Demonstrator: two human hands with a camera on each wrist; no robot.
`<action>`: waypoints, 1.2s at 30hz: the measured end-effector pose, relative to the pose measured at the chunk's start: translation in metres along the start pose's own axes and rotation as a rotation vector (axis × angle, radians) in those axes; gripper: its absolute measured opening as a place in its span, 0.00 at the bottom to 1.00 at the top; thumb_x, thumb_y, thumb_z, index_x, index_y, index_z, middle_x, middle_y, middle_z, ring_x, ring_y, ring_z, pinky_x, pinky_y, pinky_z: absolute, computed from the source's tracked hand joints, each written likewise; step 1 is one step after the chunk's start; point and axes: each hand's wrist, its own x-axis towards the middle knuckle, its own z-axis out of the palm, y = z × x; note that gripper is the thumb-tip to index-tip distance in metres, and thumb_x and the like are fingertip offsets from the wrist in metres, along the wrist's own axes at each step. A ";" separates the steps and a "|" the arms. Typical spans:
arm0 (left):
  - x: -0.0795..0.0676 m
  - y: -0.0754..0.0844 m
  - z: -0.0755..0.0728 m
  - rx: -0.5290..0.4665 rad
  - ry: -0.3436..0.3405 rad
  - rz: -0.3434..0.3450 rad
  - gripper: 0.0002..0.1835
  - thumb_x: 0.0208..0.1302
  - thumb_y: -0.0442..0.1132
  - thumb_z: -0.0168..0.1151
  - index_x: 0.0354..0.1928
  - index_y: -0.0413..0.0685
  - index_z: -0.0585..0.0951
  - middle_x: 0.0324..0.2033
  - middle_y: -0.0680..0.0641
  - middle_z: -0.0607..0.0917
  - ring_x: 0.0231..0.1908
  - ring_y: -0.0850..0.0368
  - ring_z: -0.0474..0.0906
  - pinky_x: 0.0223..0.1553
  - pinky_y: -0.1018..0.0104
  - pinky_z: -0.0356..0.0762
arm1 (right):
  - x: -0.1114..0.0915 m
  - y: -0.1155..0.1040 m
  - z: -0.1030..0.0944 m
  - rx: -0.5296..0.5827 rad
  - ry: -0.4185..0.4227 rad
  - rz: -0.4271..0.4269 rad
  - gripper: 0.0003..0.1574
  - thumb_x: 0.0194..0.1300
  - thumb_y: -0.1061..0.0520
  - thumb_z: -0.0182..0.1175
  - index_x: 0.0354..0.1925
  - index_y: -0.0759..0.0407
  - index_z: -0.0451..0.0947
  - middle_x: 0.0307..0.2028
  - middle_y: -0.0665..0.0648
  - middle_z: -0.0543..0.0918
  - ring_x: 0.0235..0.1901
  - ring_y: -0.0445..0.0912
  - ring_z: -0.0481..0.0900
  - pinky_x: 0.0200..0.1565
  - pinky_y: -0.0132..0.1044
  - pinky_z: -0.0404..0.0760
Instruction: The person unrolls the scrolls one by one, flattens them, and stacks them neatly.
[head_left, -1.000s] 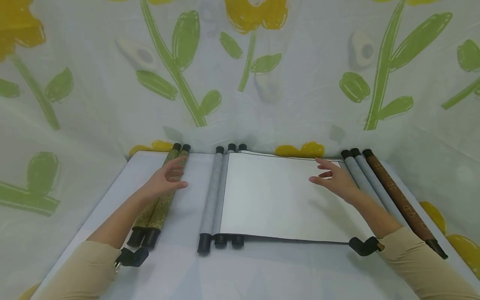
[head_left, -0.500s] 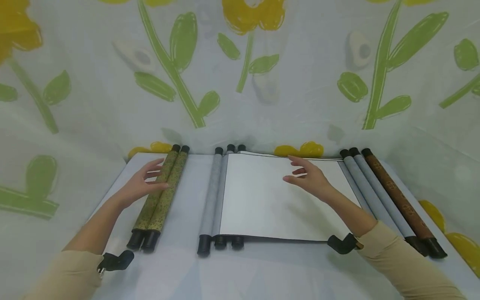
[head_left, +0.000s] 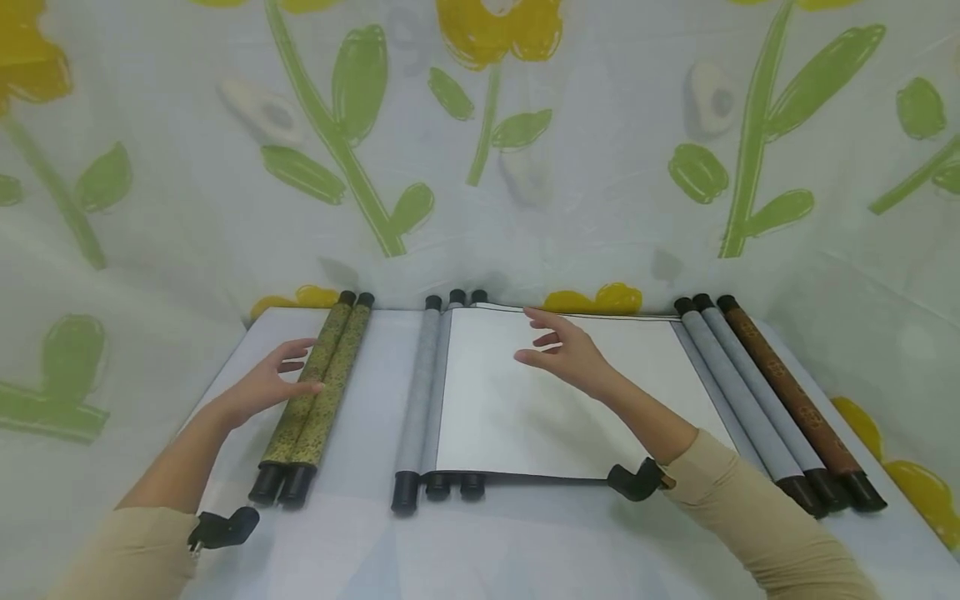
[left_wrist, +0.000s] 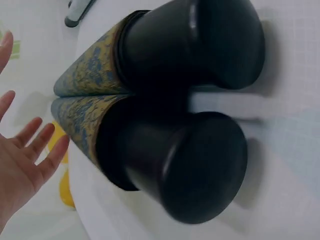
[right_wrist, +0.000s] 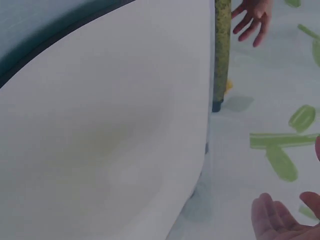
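Observation:
In the head view my left hand (head_left: pixel 262 387) hovers at the left side of two green-gold patterned scrolls (head_left: pixel 318 392), fingers spread and thumb over them; whether it touches them I cannot tell. The left wrist view shows the scrolls' black end knobs (left_wrist: pixel 205 170) up close and the loose fingers (left_wrist: pixel 35 145) beside the rolls. My right hand (head_left: pixel 566 354) is above the white sheet (head_left: pixel 487 417) of a partly unrolled scroll, fingers loosely extended and holding nothing. Grey rolls lie along that sheet's left edge (head_left: pixel 420 383) and right edge (head_left: pixel 731 400).
A brown patterned scroll (head_left: pixel 795 396) lies outermost on the right, next to the grey rolls. The white table (head_left: pixel 525 542) carries everything and ends at a curtain (head_left: pixel 600 167) with flower prints behind it. Each wrist bears a black mount (head_left: pixel 633 481).
My right hand has moved left across the white sheet, away from the right-hand rolls. My left hand has shifted left and slightly down over the green-gold scrolls. The scrolls stay in place.

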 end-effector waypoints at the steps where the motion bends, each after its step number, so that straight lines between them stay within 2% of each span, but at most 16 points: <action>1: 0.001 -0.002 0.001 0.003 -0.006 -0.005 0.47 0.60 0.48 0.64 0.73 0.45 0.48 0.68 0.29 0.50 0.65 0.28 0.50 0.55 0.31 0.61 | 0.002 -0.002 0.004 0.000 -0.006 -0.003 0.45 0.57 0.48 0.67 0.69 0.49 0.60 0.63 0.62 0.69 0.55 0.56 0.75 0.53 0.48 0.77; 14: 0.009 -0.019 0.016 0.039 -0.027 -0.065 0.48 0.58 0.52 0.65 0.72 0.42 0.51 0.68 0.25 0.41 0.64 0.23 0.43 0.55 0.27 0.56 | 0.025 -0.031 0.055 0.032 -0.124 -0.048 0.45 0.58 0.50 0.67 0.70 0.50 0.60 0.62 0.60 0.70 0.55 0.55 0.75 0.51 0.42 0.78; 18: 0.009 -0.023 0.019 0.062 -0.034 -0.089 0.47 0.56 0.53 0.66 0.71 0.42 0.54 0.67 0.24 0.43 0.64 0.23 0.46 0.55 0.29 0.58 | 0.034 -0.040 0.074 0.000 -0.164 -0.049 0.45 0.59 0.50 0.66 0.70 0.52 0.59 0.62 0.61 0.70 0.54 0.52 0.76 0.48 0.39 0.79; 25: 0.010 -0.026 0.023 0.052 -0.062 -0.116 0.48 0.54 0.54 0.67 0.71 0.41 0.55 0.68 0.25 0.47 0.66 0.24 0.43 0.58 0.28 0.50 | 0.051 -0.054 0.111 0.018 -0.241 -0.017 0.44 0.59 0.48 0.65 0.70 0.52 0.60 0.63 0.61 0.70 0.52 0.51 0.77 0.43 0.37 0.78; 31: 0.012 -0.024 0.026 0.077 -0.050 -0.161 0.50 0.53 0.56 0.68 0.71 0.43 0.54 0.65 0.22 0.48 0.63 0.25 0.48 0.57 0.28 0.53 | 0.061 -0.063 0.140 0.043 -0.281 0.020 0.45 0.60 0.47 0.65 0.70 0.50 0.58 0.64 0.62 0.68 0.53 0.51 0.76 0.47 0.38 0.77; 36: 0.014 -0.022 0.031 0.121 -0.051 -0.189 0.53 0.51 0.59 0.68 0.72 0.44 0.52 0.61 0.21 0.50 0.59 0.26 0.53 0.54 0.28 0.58 | 0.073 -0.068 0.165 -0.067 -0.277 0.027 0.43 0.61 0.46 0.63 0.70 0.52 0.59 0.63 0.63 0.71 0.55 0.52 0.76 0.50 0.38 0.77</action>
